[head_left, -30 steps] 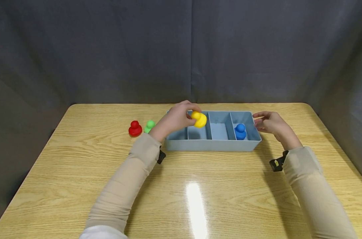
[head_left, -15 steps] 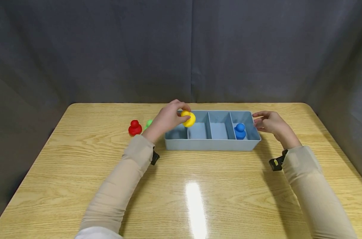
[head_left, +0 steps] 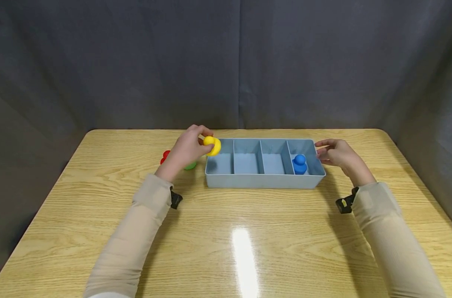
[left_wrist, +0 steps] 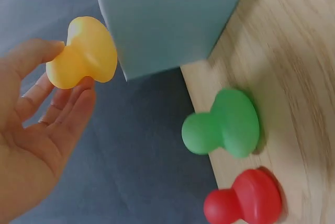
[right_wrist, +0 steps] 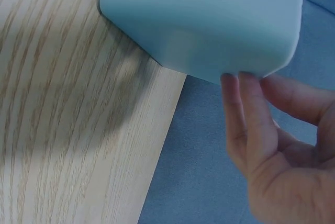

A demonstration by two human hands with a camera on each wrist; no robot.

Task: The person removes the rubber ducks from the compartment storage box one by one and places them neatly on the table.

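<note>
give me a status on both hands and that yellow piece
Left hand pinches yellow mushroom-shaped plastic peg above grey-blue divided plastic tray, left end. Right hand touches tray's right end, fingers straight. Nothing blocking the left compartment.

No text, label, brand, number or sign can be read anywhere: the tray [head_left: 265, 181], the coloured pegs and the bench [head_left: 226, 231] all show plain, unmarked surfaces.

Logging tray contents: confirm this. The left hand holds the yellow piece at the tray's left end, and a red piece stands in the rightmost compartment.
Not quite: the piece in the rightmost compartment of the tray is blue, as the head view shows. The left hand does hold the yellow piece at the tray's left end.
</note>
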